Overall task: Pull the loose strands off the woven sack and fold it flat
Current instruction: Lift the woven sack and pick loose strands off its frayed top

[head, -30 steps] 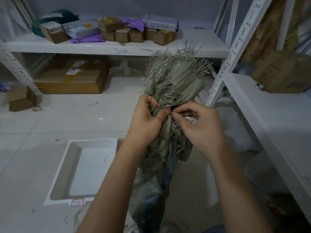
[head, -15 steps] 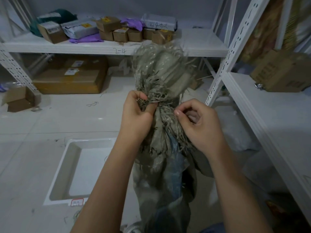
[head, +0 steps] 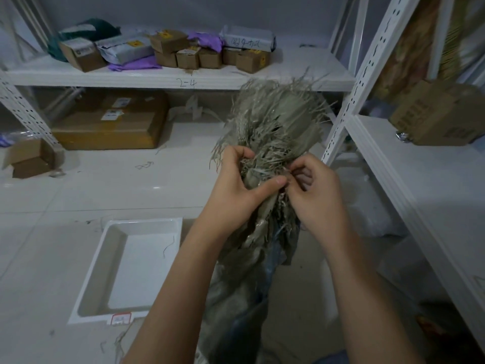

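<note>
A grey-green woven sack [head: 244, 279] hangs bunched in front of me, its frayed top edge [head: 278, 119] bristling with loose strands. My left hand [head: 236, 187] grips the bunched neck of the sack, thumb pressed across it. My right hand [head: 315, 190] is beside it, fingertips pinched on loose strands at the neck, close to the left thumb. The sack's lower part falls between my forearms toward the floor.
A white tray [head: 115, 240] lies on the floor at lower left with one strand inside. White shelving stands ahead [head: 183, 80] and at right [head: 420, 185], holding cardboard boxes and parcels. A large box [head: 112, 124] sits under the far shelf.
The sack's frayed top swung left and then back to the right. My right hand has come in from beside the sack and now pinches strands at the neck, next to my left thumb.
</note>
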A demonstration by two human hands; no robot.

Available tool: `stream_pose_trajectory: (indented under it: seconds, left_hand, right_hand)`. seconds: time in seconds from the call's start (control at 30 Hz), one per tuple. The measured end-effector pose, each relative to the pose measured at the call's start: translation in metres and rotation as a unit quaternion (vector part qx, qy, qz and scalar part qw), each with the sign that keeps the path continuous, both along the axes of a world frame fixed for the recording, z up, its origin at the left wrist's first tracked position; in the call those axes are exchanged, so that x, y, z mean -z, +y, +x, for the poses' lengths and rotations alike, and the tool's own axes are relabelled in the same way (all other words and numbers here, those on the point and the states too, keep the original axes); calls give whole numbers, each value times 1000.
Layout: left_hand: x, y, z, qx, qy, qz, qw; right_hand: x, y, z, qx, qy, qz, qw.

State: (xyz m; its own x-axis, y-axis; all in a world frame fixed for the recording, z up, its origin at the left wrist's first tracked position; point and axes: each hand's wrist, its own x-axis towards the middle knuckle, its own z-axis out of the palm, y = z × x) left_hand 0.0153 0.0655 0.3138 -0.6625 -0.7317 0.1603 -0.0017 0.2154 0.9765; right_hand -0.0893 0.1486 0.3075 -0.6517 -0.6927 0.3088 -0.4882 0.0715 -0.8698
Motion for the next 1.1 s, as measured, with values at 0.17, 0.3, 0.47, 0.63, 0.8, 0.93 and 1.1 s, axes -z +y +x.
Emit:
stream_pose_trajectory:
  seconds: [0.17,0.3,0.47,0.63,0.8,0.93,1.1]
  left_hand:
    - [-9,-1,-5,16,40,-50,998]
    - [4,-14,-10,40,14,-116,992]
    - [78,-31,-16,24,-34,-109,993]
    - [176,-44,-13,14,-90,-32,995]
    - [257,-43,-5,20,-145,49,988]
    - [290,-37,2,-24,-152,129,980]
    - [302,-41,8,-61,-141,161,975]
  right_hand:
    - [-5,-10,-3,29,-49,-53,997]
    - [1,-11,-20,-10,-14,-15,1000]
    - [63,-27,-27,-10,-60,51,997]
    - [164,-44,-26,0,-119,137,983]
    - [253,-47,-21,2,-163,242,957]
    - [298,-44,-19,20,-188,304,934]
    - [307,-36,-19,59,-226,306,923]
